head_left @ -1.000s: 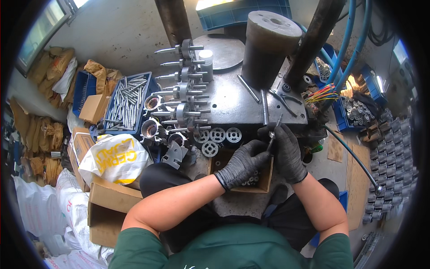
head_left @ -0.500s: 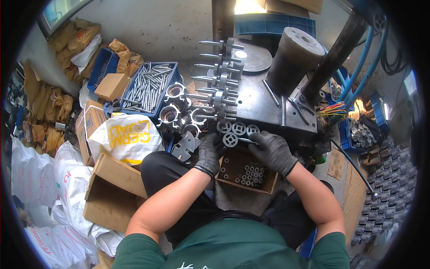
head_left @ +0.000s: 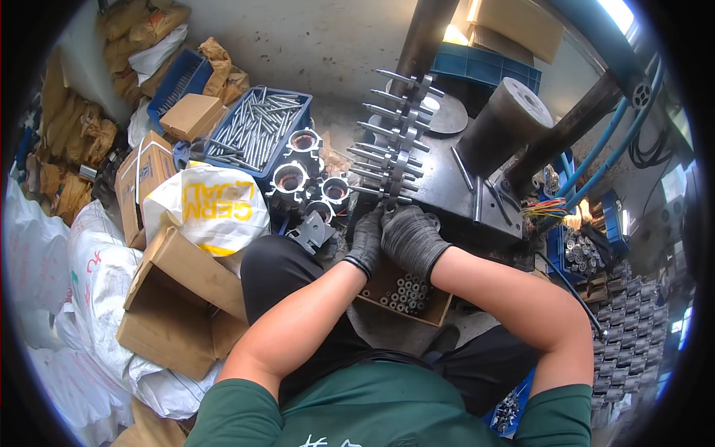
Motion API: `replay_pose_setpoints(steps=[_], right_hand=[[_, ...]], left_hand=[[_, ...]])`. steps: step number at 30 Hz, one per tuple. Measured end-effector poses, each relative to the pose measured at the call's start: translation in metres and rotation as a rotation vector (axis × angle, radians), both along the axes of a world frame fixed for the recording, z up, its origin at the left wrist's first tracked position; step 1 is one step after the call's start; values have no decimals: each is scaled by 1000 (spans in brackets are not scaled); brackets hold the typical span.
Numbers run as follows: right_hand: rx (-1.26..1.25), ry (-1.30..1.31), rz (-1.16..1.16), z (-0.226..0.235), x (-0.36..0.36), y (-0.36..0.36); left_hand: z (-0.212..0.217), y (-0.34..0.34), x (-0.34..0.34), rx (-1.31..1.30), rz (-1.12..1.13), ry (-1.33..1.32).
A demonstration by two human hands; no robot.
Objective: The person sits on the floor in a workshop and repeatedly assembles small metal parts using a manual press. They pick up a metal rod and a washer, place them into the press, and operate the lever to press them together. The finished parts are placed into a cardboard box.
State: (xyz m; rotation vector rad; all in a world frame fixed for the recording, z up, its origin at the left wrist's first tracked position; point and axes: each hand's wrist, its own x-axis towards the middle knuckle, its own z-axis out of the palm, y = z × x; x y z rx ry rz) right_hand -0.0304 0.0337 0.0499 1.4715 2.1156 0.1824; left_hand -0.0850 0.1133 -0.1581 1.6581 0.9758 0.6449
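Both hands wear dark grey knit gloves and meet at the bench's near edge. My left hand [head_left: 366, 240] is closed, its fingers bent toward the right hand. Beside it my right hand [head_left: 412, 235] curls over, thumb side inward. Whatever lies between them is hidden. Just beyond the fingertips runs a row of metal shafts with round dark cores [head_left: 398, 160], lying side by side. A spoked metal disc [head_left: 434, 221] peeks out past the right glove. Below the hands, a cardboard box [head_left: 432, 316] holds several small ring-shaped metal parts [head_left: 408, 293].
A black metal bench [head_left: 447, 195] carries a thick cylinder [head_left: 503, 119], loose rods [head_left: 477, 199] and pliers [head_left: 500, 200]. To the left are a blue tray [head_left: 304, 112] of shafts, metal housings [head_left: 290, 179], a plastic bag [head_left: 205, 205] and an opened carton [head_left: 167, 331]. Stacked metal parts [head_left: 633, 335] stand right.
My right hand has moved left, against my left hand, and the shaft it held is now out of sight. The gloves now cover most of the spoked discs. The whole view has shifted and tilted.
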Motion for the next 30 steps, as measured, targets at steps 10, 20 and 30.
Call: replay_pose_setpoints(steps=[10,20,30], right_hand=[[-132,-84,-41,-28,2,2],[61,80,-202,-25,5,9],[344,422,-198,-31,45,-16]], left_hand=[[-20,6,11,-748,138,-525],[49,3,-11,-762,274,-567],[-6,13,15,-371,386,-239]])
